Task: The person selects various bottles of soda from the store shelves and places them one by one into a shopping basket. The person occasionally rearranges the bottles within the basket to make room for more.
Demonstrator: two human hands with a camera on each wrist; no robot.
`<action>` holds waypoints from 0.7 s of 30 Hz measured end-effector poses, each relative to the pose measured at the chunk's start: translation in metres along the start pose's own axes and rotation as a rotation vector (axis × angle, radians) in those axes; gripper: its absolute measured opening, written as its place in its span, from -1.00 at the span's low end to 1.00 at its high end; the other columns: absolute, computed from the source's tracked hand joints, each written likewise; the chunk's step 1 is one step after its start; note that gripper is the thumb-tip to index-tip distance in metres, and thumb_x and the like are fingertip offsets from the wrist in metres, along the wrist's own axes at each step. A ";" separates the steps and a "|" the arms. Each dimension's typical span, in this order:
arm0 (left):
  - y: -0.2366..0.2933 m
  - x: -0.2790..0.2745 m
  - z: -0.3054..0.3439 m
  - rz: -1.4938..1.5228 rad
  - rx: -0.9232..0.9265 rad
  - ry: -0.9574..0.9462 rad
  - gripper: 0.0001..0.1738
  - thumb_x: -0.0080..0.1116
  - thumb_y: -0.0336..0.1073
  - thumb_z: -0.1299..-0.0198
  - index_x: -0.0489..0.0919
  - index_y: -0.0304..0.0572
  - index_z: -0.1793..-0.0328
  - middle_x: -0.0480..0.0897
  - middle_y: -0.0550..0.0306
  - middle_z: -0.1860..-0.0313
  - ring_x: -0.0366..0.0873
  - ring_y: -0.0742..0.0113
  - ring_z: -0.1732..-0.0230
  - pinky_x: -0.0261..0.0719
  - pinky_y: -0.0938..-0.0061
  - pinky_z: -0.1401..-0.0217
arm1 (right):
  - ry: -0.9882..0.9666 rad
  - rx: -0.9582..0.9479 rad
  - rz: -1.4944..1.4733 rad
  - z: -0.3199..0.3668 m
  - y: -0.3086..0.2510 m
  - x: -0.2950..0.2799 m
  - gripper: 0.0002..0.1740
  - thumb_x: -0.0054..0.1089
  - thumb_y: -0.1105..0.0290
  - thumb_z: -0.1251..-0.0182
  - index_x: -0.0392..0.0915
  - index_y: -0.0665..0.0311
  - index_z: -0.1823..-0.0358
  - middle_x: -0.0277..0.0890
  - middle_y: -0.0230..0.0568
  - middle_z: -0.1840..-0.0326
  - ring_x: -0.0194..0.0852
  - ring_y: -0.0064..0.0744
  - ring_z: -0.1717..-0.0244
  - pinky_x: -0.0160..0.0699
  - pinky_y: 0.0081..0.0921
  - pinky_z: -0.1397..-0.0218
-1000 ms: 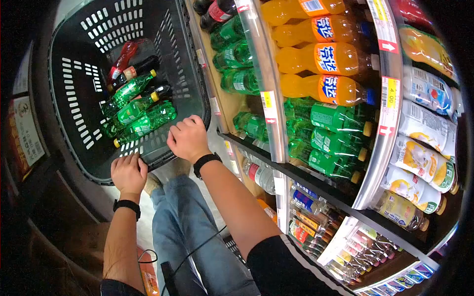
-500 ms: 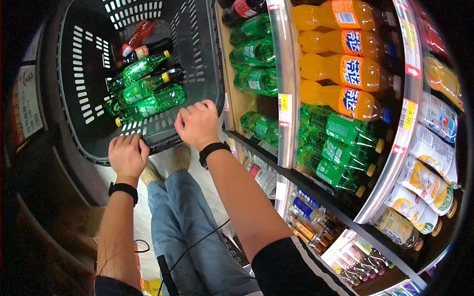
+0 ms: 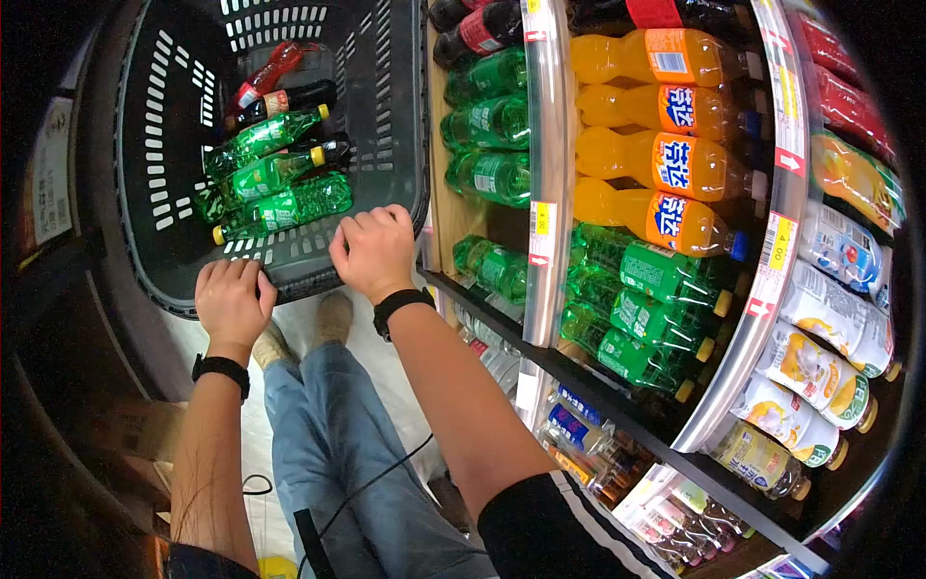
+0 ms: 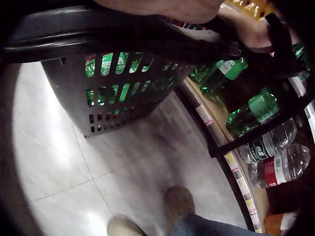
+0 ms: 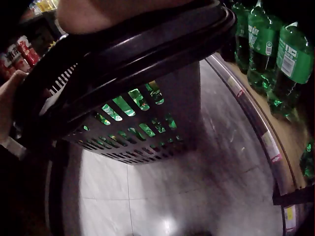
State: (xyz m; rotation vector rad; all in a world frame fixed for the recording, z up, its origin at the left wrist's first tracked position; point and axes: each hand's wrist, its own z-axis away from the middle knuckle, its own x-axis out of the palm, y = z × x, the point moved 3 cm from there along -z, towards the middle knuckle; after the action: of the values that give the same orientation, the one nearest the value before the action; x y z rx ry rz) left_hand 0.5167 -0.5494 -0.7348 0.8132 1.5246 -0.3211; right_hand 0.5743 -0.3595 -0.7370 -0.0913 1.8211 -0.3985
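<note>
A black shopping basket (image 3: 381, 159) with slotted walls fills the upper left of the head view. My left hand (image 3: 234, 299) grips its near rim on the left, thumb toward the right. Farther right along that same rim, my right hand (image 3: 373, 253) grips with curled fingers. Inside lie several green soda bottles (image 3: 262, 140), a dark cola bottle (image 3: 289, 99) and a red bottle (image 3: 273, 72). Both wrist views look under the rim; green shows through the slots of the basket wall (image 4: 118, 91), and the floor lies below it.
On the right, a drinks shelf holds orange soda bottles (image 3: 666, 159), green bottles (image 3: 641, 309) and white-labelled bottles (image 3: 820, 372). Its price rail (image 3: 545, 232) runs close beside the basket. My shoes (image 3: 335, 318) stand on pale floor tiles (image 4: 59, 162) below.
The shelf bottles have slid down in the head view, and more of my shoes shows below the basket. Both hands stay on the basket rim.
</note>
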 end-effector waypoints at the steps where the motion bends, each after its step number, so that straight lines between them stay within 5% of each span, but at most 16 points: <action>1: 0.000 -0.001 0.000 -0.003 0.001 0.003 -0.79 0.05 -0.24 -0.02 0.65 -0.14 0.35 0.62 0.15 0.39 0.54 0.13 0.26 0.40 0.29 -0.04 | -0.002 -0.001 -0.003 0.000 0.000 0.000 -0.82 0.12 0.30 -0.05 0.52 0.18 0.63 0.48 -0.23 0.57 0.42 -0.23 0.38 0.30 -0.26 0.01; 8: 0.002 -0.006 0.000 0.044 -0.056 -0.114 -0.77 0.01 -0.24 -0.06 0.62 -0.17 0.30 0.62 0.07 0.31 0.53 0.08 0.18 0.39 0.24 -0.09 | 0.026 0.003 -0.010 0.005 -0.002 -0.002 -0.82 0.13 0.31 -0.05 0.49 0.18 0.64 0.45 -0.25 0.57 0.41 -0.22 0.38 0.31 -0.24 0.02; 11: 0.002 -0.010 -0.002 0.054 -0.027 0.010 -0.78 0.06 -0.19 0.04 0.61 -0.15 0.41 0.58 0.11 0.40 0.52 0.10 0.24 0.41 0.26 -0.02 | 0.054 0.002 -0.041 0.006 -0.005 -0.005 -0.84 0.13 0.32 -0.04 0.49 0.18 0.62 0.44 -0.25 0.57 0.41 -0.22 0.38 0.31 -0.24 0.03; 21: 0.000 -0.014 -0.003 0.106 -0.059 -0.223 -0.67 0.05 -0.16 0.12 0.59 -0.19 0.28 0.59 0.06 0.32 0.52 0.07 0.18 0.41 0.21 -0.04 | -0.035 0.056 -0.034 0.018 -0.010 -0.005 -0.82 0.10 0.30 -0.07 0.48 0.16 0.61 0.44 -0.29 0.55 0.42 -0.25 0.35 0.30 -0.25 0.04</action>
State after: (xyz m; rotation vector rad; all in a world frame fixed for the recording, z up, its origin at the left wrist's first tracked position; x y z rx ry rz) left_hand 0.5134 -0.5519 -0.7215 0.7809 1.2729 -0.2774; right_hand 0.5916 -0.3715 -0.7335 -0.0898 1.7743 -0.4692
